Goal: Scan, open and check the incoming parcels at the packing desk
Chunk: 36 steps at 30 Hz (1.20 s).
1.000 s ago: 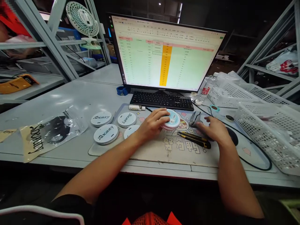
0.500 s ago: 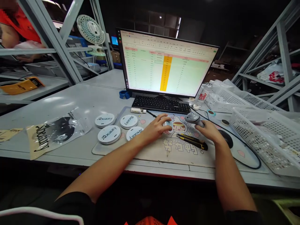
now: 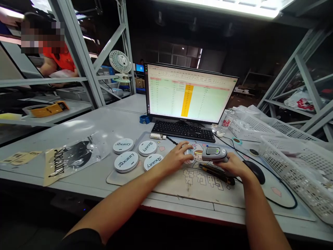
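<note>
Well left, bag [image 3: 99, 151]: clear, wrinkled plastic wrapped a dark, curved item [image 3: 80, 154].
Printed discs [image 3: 126, 161]: four flat white rounds with smooth faces sat left of the fingers.
Left hand [image 3: 175, 158]: bent fingers grasped a pale container [image 3: 189, 152], the nearer hand to it.
Pale container: rounded, bluish-white, blurred, it lay just left of the scanner [image 3: 215, 153], apart from it.
Scanner: hard grey plastic, long axis roughly sideways, head toward the container.
Right hand [image 3: 234, 166]: it gripped the scanner's handle.
Mouse [image 3: 256, 172]: smooth, black, domed.
Basket [image 3: 288, 173]: white, perforated plastic.
</note>
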Available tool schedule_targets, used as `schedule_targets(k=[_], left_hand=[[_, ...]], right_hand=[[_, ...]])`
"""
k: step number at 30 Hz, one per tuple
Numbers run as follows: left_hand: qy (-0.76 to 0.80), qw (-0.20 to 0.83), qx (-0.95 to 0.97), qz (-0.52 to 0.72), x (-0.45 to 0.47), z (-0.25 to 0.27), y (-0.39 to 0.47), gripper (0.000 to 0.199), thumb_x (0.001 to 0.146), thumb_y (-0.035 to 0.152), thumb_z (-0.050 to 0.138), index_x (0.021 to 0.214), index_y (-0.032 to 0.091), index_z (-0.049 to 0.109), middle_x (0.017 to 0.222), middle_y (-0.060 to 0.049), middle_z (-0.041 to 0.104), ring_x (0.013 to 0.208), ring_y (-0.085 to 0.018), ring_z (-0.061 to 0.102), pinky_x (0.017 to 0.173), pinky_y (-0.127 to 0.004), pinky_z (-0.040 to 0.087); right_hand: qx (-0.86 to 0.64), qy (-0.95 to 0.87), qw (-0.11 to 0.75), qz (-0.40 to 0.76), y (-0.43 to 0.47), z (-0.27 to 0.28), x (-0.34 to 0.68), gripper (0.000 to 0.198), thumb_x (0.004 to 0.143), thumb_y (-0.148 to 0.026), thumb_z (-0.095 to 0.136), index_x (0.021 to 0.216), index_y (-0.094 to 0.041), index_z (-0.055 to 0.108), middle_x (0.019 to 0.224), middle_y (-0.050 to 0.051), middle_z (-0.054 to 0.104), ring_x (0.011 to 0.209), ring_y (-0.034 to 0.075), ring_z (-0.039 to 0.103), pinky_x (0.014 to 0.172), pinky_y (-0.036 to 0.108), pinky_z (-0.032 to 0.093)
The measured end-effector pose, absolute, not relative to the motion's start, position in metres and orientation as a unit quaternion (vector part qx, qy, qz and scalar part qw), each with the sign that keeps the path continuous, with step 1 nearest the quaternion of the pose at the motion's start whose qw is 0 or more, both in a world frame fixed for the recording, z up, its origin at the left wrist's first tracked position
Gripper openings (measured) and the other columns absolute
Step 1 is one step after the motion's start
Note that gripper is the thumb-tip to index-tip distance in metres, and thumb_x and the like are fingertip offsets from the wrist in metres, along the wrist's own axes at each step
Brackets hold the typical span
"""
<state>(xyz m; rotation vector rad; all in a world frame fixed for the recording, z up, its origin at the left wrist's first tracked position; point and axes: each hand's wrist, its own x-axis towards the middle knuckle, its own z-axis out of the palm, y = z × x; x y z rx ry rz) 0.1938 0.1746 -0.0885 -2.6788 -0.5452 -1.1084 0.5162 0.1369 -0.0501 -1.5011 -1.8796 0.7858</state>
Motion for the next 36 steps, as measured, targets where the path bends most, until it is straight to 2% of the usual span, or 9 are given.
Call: schedule_targets(k=[7,10,14,19,22,25,28,31,36], left_hand=[[-0.208,0.064,-0.902,-0.373,0.191,-0.089,0.174,0.045,0.084,-0.01,0.058,0.113,0.021,0.071,0.142,-0.011,0.058,0.143,-0.032,0.044,0.115,-0.054,0.054],[-0.231,0.021,-0.889,-0.396,0.191,-0.088,0.173,0.053,0.083,-0.009,0.06,0.124,0.024,0.07,0.14,-0.01,0.059,0.14,-0.032,0.045,0.115,-0.056,0.053],[-0.247,-0.015,-0.869,-0.428,0.19,-0.086,0.173,0.054,0.087,-0.004,0.06,0.132,0.025,0.067,0.139,-0.01,0.06,0.137,-0.032,0.046,0.116,-0.06,0.051],[-0.237,-0.068,-0.865,-0.436,0.188,-0.077,0.168,0.046,0.092,0.005,0.062,0.135,0.022,0.061,0.137,-0.012,0.062,0.134,-0.031,0.05,0.117,-0.058,0.049],[-0.188,-0.101,-0.883,-0.418,0.187,-0.073,0.166,0.048,0.091,0.003,0.06,0.135,0.022,0.059,0.138,-0.012,0.063,0.133,-0.029,0.053,0.118,-0.053,0.049],[-0.157,-0.125,-0.876,-0.438,0.186,-0.073,0.167,0.048,0.095,0.006,0.059,0.141,0.02,0.054,0.141,-0.014,0.062,0.138,-0.028,0.054,0.12,-0.05,0.048],[-0.181,-0.134,-0.849,-0.478,0.185,-0.074,0.169,0.04,0.105,0.015,0.053,0.145,0.019,0.052,0.155,-0.019,0.052,0.15,-0.027,0.047,0.127,-0.051,0.042],[-0.19,-0.134,-0.852,-0.468,0.186,-0.073,0.169,0.041,0.11,0.031,0.052,0.149,0.02,0.056,0.171,-0.018,0.036,0.16,-0.029,0.036,0.132,-0.049,0.034],[-0.169,-0.09,-0.876,-0.442,0.197,-0.071,0.157,0.101,0.084,0.069,0.082,0.161,0.014,0.048,0.179,-0.018,0.017,0.166,-0.038,0.02,0.137,-0.049,0.02]], right_hand=[[-0.621,-0.714,0.246,0.209,0.142,-0.052,0.515,0.044,0.082,-0.051,0.075,0.111,-0.019,0.082,0.101,0.007,0.081,0.101,0.033,0.074,0.09,0.041,0.057],[-0.68,-0.703,0.182,0.103,0.151,-0.061,0.517,0.047,0.091,-0.05,0.069,0.126,-0.019,0.077,0.105,0.01,0.08,0.103,0.035,0.073,0.088,0.041,0.054],[-0.733,-0.67,0.109,0.032,0.16,-0.079,0.518,0.057,0.1,-0.041,0.063,0.15,-0.013,0.06,0.13,0.019,0.074,0.119,0.036,0.07,0.094,0.04,0.053],[-0.739,-0.661,0.13,-0.008,0.159,-0.07,0.504,0.055,0.102,-0.037,0.058,0.147,-0.006,0.061,0.142,0.027,0.064,0.132,0.041,0.062,0.11,0.051,0.048],[-0.615,-0.74,0.247,0.114,0.155,-0.05,0.479,0.059,0.103,-0.054,0.056,0.148,-0.016,0.062,0.148,0.02,0.062,0.132,0.035,0.062,0.111,0.05,0.051],[-0.43,-0.772,0.262,0.389,0.152,-0.038,0.446,0.078,0.095,-0.078,0.058,0.151,-0.023,0.058,0.129,0.014,0.071,0.098,0.029,0.073,0.084,0.045,0.063],[-0.394,-0.698,0.277,0.529,0.153,-0.044,0.421,0.081,0.093,-0.089,0.05,0.137,-0.023,0.064,0.108,0.013,0.073,0.081,0.029,0.071,0.063,0.042,0.061],[-0.382,-0.64,0.311,0.589,0.154,-0.067,0.41,0.073,0.097,-0.087,0.04,0.128,-0.027,0.067,0.114,0.016,0.074,0.1,0.038,0.073,0.07,0.05,0.064],[-0.363,-0.646,0.343,0.577,0.145,-0.107,0.419,0.067,0.103,-0.075,0.03,0.153,-0.038,0.056,0.149,0.012,0.065,0.14,0.038,0.06,0.1,0.062,0.061]])
